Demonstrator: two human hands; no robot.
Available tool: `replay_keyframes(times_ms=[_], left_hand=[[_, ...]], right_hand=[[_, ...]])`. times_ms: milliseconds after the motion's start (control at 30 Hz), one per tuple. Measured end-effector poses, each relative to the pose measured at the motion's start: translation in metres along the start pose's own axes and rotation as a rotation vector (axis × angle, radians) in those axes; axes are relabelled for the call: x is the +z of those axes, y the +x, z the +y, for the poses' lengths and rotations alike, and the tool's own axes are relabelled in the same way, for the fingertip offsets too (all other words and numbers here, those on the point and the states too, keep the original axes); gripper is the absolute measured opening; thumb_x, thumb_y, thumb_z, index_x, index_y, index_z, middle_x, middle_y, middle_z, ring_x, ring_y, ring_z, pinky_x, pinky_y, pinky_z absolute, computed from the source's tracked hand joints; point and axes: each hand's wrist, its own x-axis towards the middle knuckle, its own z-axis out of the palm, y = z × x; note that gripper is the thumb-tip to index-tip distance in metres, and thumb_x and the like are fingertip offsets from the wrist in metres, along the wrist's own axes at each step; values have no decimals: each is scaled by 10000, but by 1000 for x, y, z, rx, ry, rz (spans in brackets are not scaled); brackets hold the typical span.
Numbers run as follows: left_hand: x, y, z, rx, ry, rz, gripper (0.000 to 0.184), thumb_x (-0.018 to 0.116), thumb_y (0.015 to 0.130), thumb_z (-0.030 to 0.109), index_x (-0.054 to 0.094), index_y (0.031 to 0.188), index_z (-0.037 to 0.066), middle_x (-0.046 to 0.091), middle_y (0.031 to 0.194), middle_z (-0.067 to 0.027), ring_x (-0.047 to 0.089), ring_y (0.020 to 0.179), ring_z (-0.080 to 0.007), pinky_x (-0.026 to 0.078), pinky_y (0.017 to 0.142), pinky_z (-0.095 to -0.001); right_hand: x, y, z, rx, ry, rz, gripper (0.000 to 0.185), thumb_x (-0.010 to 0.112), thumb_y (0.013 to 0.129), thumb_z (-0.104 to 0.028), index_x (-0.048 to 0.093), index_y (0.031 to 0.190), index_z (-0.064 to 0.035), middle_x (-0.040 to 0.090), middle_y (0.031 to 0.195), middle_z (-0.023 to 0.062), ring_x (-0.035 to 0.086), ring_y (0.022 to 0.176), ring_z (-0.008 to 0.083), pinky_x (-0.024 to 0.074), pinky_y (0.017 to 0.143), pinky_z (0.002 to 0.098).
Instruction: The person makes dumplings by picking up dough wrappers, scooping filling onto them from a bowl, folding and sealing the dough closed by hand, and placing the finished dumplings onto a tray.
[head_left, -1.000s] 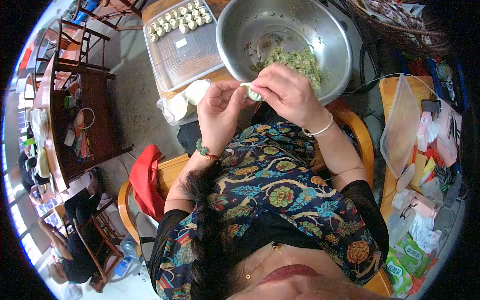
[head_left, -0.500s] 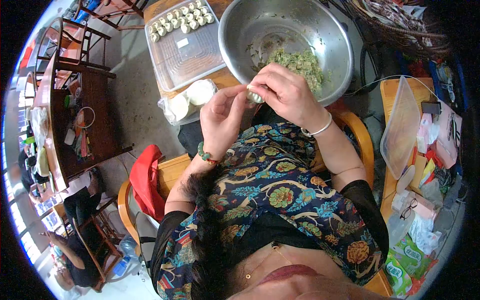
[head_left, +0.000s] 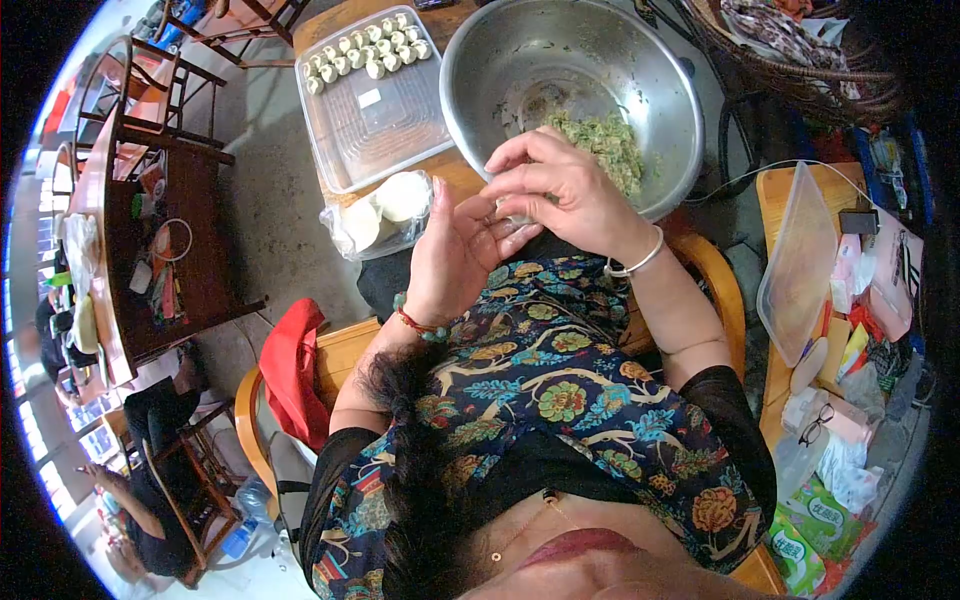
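Note:
My left hand [head_left: 448, 255] is turned palm up, its fingers stretched out and spread. Over that palm, my right hand [head_left: 575, 195] pinches a small pale dumpling [head_left: 515, 218], mostly covered by the fingers. Just beyond both hands stands a large metal bowl [head_left: 685, 120] with green chopped filling [head_left: 608, 145] in it. Round white dumpling wrappers [head_left: 405, 196] lie in a clear plastic bag beside my left hand. Behind them is a clear plastic tray [head_left: 335, 130], where rows of folded dumplings [head_left: 375, 68] sit at the far end.
A red cloth [head_left: 293, 370] hangs over the wooden chair arm on my left. To the right, a wooden bench [head_left: 775, 190] carries a clear lid [head_left: 800, 270], eyeglasses [head_left: 816, 425] and packages. Further left are a dark table [head_left: 190, 290], chairs and a seated person [head_left: 150, 510].
My left hand has come off the dumpling's edge and opened palm up beneath it. My right hand keeps the dumpling, and its upper fingers have lifted and spread.

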Motion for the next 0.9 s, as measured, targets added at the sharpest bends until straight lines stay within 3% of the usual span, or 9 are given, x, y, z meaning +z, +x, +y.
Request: replay_keyframes(times_ms=[267, 400, 533, 633, 700, 867, 900], left_hand=[[-8, 0, -5, -3, -94, -9, 803, 170, 1009, 584, 463, 1293, -108, 567, 1258, -186, 543, 1190, -271, 403, 1063, -409], [-3, 1, -5, 40, -111, 31, 745, 226, 1008, 580, 512, 1291, -46, 599, 1251, -151, 579, 1158, -256, 443, 1029, -403], [-9, 1, -3, 89, -265, -100, 745, 207, 1019, 557, 469, 1298, -83, 570, 1242, -165, 554, 1172, -243, 412, 1055, -405], [-3, 0, -1, 100, -113, -37, 728, 221, 1021, 548, 456, 1313, -75, 560, 1245, -156, 556, 1162, -239, 407, 1065, -406], [4, 1, -2, 119, -94, 52, 681, 258, 1023, 534, 495, 1310, -36, 591, 1253, -120, 576, 1149, -228, 457, 1019, -402], [-2, 2, -5, 122, -72, 14, 657, 271, 1029, 512, 470, 1315, -46, 574, 1244, -112, 571, 1135, -211, 447, 1030, -389], [-2, 1, -5, 123, -70, 15, 653, 266, 1033, 505, 453, 1314, -54, 558, 1246, -112, 559, 1147, -205, 431, 1048, -382]], right_hand=[[6, 1, 2, -35, 50, -43, 57, 715, 748, -26, 668, 776, -43, 625, 950, 24, 571, 1064, 237, 459, 899, 356], [5, 1, 1, -10, 29, -33, 173, 712, 746, -20, 723, 911, -69, 653, 1073, 53, 519, 1208, 270, 431, 994, 374], [3, -3, 8, 45, 159, -19, 287, 721, 764, -56, 744, 1046, -105, 636, 1235, 81, 452, 1304, 283, 381, 1068, 396], [8, -4, 7, 74, 218, 16, 227, 710, 792, -62, 755, 1008, -111, 646, 1217, 46, 471, 1265, 269, 405, 1048, 391], [11, -5, 9, 72, 255, 28, 216, 705, 798, -45, 757, 998, -106, 664, 1177, 43, 462, 1277, 269, 410, 1044, 384], [17, -10, 15, 56, 327, 51, 206, 701, 801, -8, 760, 980, -92, 692, 1134, 38, 403, 1351, 277, 423, 1041, 374], [18, -11, 16, 58, 349, 43, 198, 700, 799, -1, 753, 978, -65, 677, 1171, 71, 389, 1365, 285, 453, 1008, 358]])
